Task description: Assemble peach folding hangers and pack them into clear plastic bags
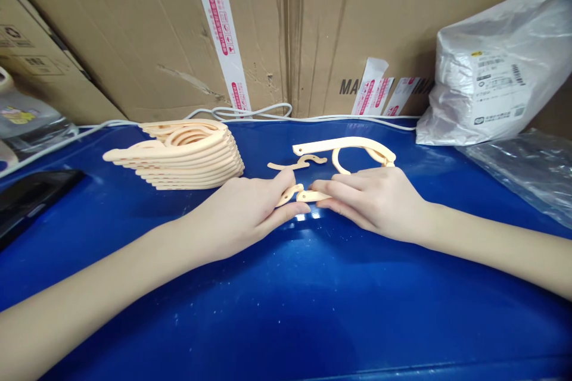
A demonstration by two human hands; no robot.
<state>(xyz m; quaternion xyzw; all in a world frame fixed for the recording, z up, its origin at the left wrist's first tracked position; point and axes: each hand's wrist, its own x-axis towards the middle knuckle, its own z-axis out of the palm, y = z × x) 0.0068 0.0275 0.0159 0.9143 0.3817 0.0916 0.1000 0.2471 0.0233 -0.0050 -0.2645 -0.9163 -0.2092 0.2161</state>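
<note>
Left hand (245, 208): I see its fingers pinching a small cream piece (290, 193).
Right hand (379, 199): fingers pinching a cream bar (309, 197), its end just beside that piece.
Bench (286, 309) beyond: a hook piece (290, 166), then a curved piece (348, 141).

left hand (245, 214): bare, slim-fingered | right hand (379, 197): bare, slim-fingered | forearms (116, 274): bare, slender, narrowing toward wrists

On the back cardboard box (156, 30), dark capitals read "MA" and "INA", with printed tape (374, 95) between them. The tape's red-and-white characters are too blurred to read. The left carton (31, 6) bears a recycling sign (13, 34) and a square code (38, 64). The parcel (453, 53) has a label (496, 92) with a barcode (517, 74) and illegible small print.
</note>
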